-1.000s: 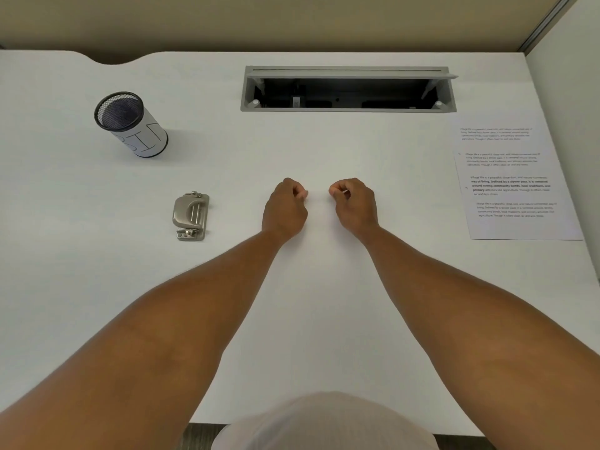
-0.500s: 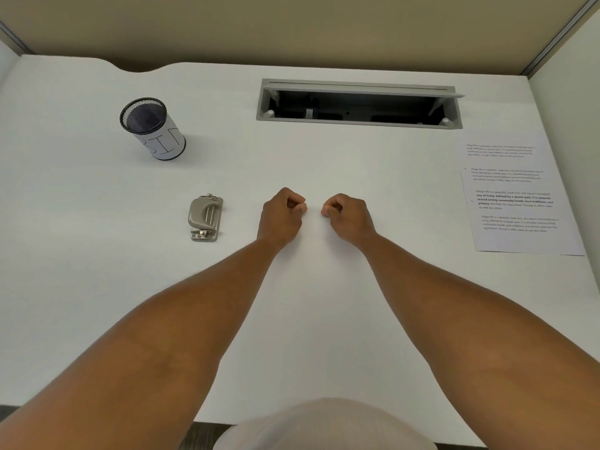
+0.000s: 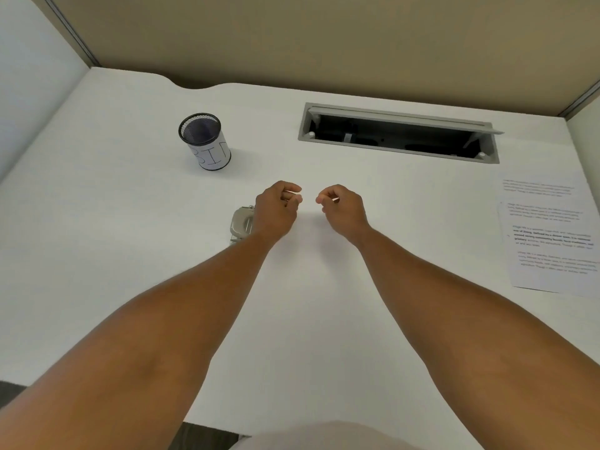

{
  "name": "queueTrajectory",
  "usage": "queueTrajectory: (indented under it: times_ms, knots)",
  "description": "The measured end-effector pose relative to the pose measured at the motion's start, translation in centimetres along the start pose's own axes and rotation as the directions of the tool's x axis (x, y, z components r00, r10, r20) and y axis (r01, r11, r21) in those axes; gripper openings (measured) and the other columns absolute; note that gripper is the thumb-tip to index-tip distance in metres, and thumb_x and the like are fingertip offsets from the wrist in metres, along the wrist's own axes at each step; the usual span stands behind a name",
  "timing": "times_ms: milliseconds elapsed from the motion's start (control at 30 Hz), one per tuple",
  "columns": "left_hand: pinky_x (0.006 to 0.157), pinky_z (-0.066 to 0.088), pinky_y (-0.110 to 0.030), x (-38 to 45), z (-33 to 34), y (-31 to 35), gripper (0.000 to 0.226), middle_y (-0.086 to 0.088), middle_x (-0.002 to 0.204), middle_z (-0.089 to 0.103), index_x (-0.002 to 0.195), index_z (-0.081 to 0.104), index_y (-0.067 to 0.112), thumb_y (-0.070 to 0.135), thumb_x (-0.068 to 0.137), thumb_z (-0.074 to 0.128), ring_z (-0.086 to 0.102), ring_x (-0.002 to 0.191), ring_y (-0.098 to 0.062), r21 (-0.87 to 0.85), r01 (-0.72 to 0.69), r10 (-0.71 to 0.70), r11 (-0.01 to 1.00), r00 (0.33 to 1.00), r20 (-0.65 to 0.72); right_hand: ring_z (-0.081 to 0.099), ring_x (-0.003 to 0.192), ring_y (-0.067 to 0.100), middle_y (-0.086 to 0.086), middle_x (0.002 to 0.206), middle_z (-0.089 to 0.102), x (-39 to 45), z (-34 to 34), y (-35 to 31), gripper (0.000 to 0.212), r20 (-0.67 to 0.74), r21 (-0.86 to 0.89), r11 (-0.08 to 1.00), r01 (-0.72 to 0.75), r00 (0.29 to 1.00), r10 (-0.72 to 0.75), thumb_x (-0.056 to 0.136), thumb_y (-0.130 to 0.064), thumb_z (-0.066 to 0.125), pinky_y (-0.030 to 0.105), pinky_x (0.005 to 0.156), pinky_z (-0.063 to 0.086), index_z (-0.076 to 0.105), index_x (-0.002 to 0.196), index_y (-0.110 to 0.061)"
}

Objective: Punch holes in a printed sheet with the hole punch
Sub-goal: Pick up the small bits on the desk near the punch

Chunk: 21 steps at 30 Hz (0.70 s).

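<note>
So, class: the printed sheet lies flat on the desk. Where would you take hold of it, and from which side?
Grip the printed sheet at its near left corner, coming in from the left with the right hand. It lies flat on the desk, so a finger likely has to lift an edge first; that corner is free and nearest, while the right edge runs out of view.

Desk (image 3: 292, 336): punch (image 3: 241, 222), sheet (image 3: 548, 235), seemingly-empty cup (image 3: 207, 142).

We see only the left part of the hole punch (image 3: 241, 223); the left hand (image 3: 275, 212) and its wrist cover the rest. The printed sheet (image 3: 548, 237) runs off the right edge, and its 4 text blocks are too blurred for us to read. The desk's cable tray (image 3: 398, 134) is too dark inside to make out.
</note>
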<state>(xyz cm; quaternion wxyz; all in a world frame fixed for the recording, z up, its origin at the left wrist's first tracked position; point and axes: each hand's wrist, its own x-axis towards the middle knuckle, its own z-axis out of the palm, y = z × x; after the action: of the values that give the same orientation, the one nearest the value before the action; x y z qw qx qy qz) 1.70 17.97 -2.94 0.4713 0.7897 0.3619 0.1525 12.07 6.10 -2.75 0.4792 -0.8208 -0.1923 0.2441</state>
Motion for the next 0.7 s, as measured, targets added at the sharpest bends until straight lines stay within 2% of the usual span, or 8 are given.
queueTrajectory:
  times_ms: [167,267,500,700]
  knots:
    - [0.080,0.060,-0.039,1.6,-3.3,-0.1,0.015,0.008,0.085,0.074,0.101,0.069,0.026,0.022,0.088,0.062,0.072,0.079,-0.010,-0.040,-0.011,0.009,0.999,0.999,-0.045,0.067,0.093,0.025,-0.004,0.090,0.065,1.3,2.7,-3.1,0.010,0.010,0.025,0.999,0.044,0.999,-0.044,0.092,-0.014,0.058,0.039,0.087,0.054,0.068,0.091,-0.011]
    - [0.080,0.060,-0.035,2.7,-5.3,-0.2,0.016,0.004,0.085,0.075,0.103,0.070,0.020,0.018,0.089,0.063,0.072,0.079,-0.011,-0.064,-0.020,0.014,0.998,0.995,-0.094,0.067,0.093,0.025,-0.003,0.091,0.066,2.2,4.3,-5.2,0.010,0.032,0.052,0.997,0.065,0.997,-0.066,0.091,-0.012,0.057,0.037,0.087,0.054,0.068,0.090,-0.011]
    - [0.077,0.058,-0.024,5.6,-9.5,-1.0,0.013,0.005,0.087,0.073,0.103,0.070,0.021,0.019,0.092,0.063,0.070,0.080,-0.009,-0.069,-0.029,0.013,0.997,0.977,-0.212,0.067,0.090,0.022,-0.005,0.088,0.067,4.7,8.1,-9.6,0.013,0.066,0.083,0.991,0.109,0.991,-0.115,0.090,-0.011,0.056,0.034,0.081,0.053,0.065,0.083,-0.017]
    - [0.084,0.058,-0.027,8.3,-12.8,-1.9,0.017,0.006,0.088,0.074,0.107,0.072,0.021,0.021,0.092,0.064,0.070,0.082,-0.006,-0.013,-0.022,0.017,1.000,0.953,-0.303,0.063,0.081,0.015,-0.008,0.084,0.065,7.4,11.5,-12.6,0.010,0.068,0.069,0.985,0.160,0.984,-0.165,0.089,-0.012,0.059,0.026,0.073,0.049,0.067,0.084,-0.014]
